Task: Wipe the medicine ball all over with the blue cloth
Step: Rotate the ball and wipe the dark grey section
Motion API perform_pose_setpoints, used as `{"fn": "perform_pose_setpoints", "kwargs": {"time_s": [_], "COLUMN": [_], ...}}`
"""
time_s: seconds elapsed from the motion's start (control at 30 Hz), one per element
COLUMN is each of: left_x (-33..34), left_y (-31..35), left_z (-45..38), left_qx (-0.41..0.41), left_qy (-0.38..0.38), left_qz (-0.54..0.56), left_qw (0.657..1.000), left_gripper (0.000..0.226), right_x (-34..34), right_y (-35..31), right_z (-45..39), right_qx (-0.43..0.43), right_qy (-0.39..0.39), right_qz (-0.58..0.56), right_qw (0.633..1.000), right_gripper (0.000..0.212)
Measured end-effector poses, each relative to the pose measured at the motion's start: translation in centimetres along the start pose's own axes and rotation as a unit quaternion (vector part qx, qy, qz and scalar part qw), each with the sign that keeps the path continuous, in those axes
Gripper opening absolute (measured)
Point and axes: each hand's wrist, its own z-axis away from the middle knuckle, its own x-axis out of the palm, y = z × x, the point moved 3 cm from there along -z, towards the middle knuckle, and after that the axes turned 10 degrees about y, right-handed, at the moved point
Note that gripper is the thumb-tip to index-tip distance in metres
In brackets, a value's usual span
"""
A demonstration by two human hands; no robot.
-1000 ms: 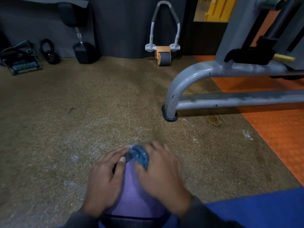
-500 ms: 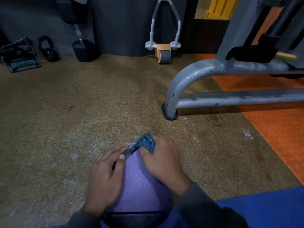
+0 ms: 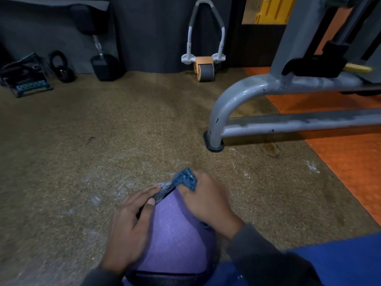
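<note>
A purple medicine ball with black patterned bands sits low in the middle of the view, on the floor at the edge of a blue mat. My left hand lies on the ball's left side, its fingers spread along a black band. My right hand grips the bunched blue cloth and presses it against the far top of the ball. The ball's underside and far side are hidden.
A grey machine frame curves down to a foot ahead on the right. An ab roller, a dumbbell, a kettlebell and a small rack line the back wall. Orange flooring lies right, the blue mat lower right.
My right hand has pushed the cloth forward, away from me, over the top of the ball. My left hand has stayed on the ball's left side.
</note>
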Motion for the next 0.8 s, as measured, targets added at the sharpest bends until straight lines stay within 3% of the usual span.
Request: {"fn": "perform_pose_setpoints", "kwargs": {"time_s": [0.1, 0.17, 0.23, 0.33, 0.43, 0.53, 0.63, 0.7, 0.8], "left_x": [-0.9, -1.9, -2.3, -0.4, 0.4, 0.2, 0.3, 0.4, 0.3], "left_y": [0.0, 0.1, 0.9, 2.4, 2.1, 1.1, 0.8, 0.8, 0.9], "left_z": [-0.6, -1.0, -0.6, 0.7, 0.8, -0.2, -1.2, -1.6, -1.7], "left_qx": [-0.012, -0.018, -0.013, -0.021, -0.054, -0.062, -0.087, -0.085, -0.061], "left_qy": [-0.014, 0.020, 0.072, 0.062, 0.061, 0.053, 0.051, 0.047, 0.029], "left_qz": [-0.034, -0.110, -0.187, -0.208, -0.223, -0.218, -0.208, -0.221, -0.241], "left_qw": [0.999, 0.994, 0.980, 0.976, 0.971, 0.973, 0.973, 0.970, 0.968], "left_gripper": [0.032, 0.038, 0.047, 0.064, 0.066, 0.061, 0.061, 0.062, 0.063], "right_x": [0.9, 1.5, 1.6, 1.7, 2.6, 2.7, 3.2, 2.9, 2.3], "right_y": [0.1, 0.2, -0.2, -1.4, -0.8, 2.0, 4.6, 4.3, 1.7], "right_z": [0.4, 1.0, 1.4, 2.2, 2.1, 0.6, 1.6, 4.1, 7.0], "right_qx": [-0.011, -0.005, -0.007, -0.042, -0.067, 0.041, 0.169, 0.142, -0.013], "right_qy": [-0.016, -0.051, -0.027, 0.064, 0.067, 0.020, 0.021, 0.083, 0.156], "right_qz": [-0.025, -0.028, -0.018, -0.001, -0.030, -0.135, -0.256, -0.234, -0.124], "right_qw": [0.999, 0.998, 0.999, 0.997, 0.995, 0.990, 0.951, 0.958, 0.980], "right_gripper": [0.020, 0.059, 0.079, 0.070, 0.057, 0.041, 0.022, 0.027, 0.054]}}
